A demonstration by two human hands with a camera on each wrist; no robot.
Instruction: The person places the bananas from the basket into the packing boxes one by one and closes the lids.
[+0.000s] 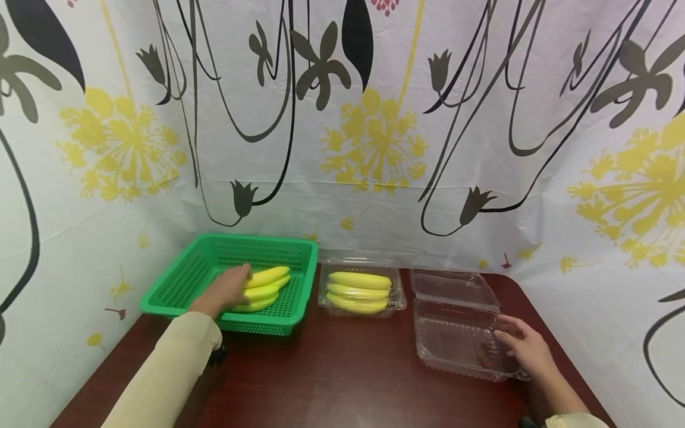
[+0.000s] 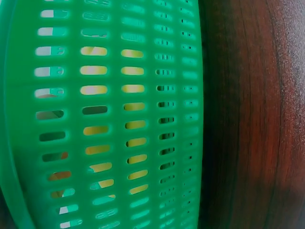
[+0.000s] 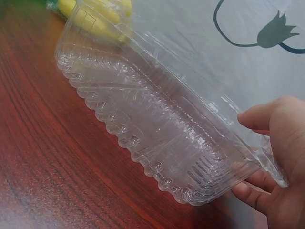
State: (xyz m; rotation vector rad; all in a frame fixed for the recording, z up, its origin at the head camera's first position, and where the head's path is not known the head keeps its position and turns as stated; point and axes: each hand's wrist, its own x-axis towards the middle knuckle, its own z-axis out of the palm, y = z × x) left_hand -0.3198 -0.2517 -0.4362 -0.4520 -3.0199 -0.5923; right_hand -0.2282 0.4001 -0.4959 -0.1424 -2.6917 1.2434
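My left hand (image 1: 225, 289) reaches into a green plastic basket (image 1: 302, 279) and lies over the left ends of several yellow bananas (image 1: 262, 293). Its fingertips are hidden, so whether they grip a banana does not show. The left wrist view looks onto the slotted basket wall (image 2: 143, 107), with yellow showing through the slots. At the right, my right hand (image 1: 527, 348) holds the near right rim of a clear plastic clamshell container (image 1: 455, 339). In the right wrist view, the thumb is on one side of the container wall (image 3: 157, 124) and the fingers on the other. The container's lid (image 1: 455, 288) is folded back.
Between basket and open container stands another clear clamshell (image 1: 398, 297) with several bananas (image 1: 358, 291) inside. Everything sits on a dark red-brown wooden table (image 1: 332, 380). A white flower-printed sheet (image 1: 374, 220) hangs behind the table and along both sides.
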